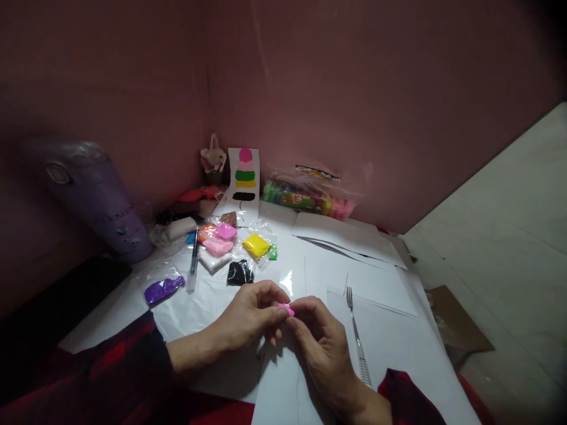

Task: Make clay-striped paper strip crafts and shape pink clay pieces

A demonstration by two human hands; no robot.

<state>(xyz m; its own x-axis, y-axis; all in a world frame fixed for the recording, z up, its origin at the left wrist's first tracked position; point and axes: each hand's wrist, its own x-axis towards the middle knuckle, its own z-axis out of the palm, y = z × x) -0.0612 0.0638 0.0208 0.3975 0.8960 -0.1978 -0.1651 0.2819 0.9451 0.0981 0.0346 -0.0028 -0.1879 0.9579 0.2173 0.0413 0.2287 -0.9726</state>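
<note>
A small piece of bright pink modelling clay (287, 310) is pinched between both hands, above the white paper on the table. My left hand (250, 313) holds it from the left with thumb and forefinger. From the right, my right hand (321, 339) grips its other side with the fingertips. Much of the clay is hidden by the fingers. Bagged clay lies beyond the left hand: black (240, 273), yellow (256, 245), light pink (217, 246) and purple (164, 291). A fork (358, 336) lies just right of my right hand.
A toothpick (346, 283) lies near the fork's tines. A pen (193, 260) rests by the clay bags. At the left stands a purple bottle (110, 203). Against the wall are a colour-swatch card (250, 206) and a clear bag of coloured clay (308, 198). White sheets (349, 236) lie at the back right.
</note>
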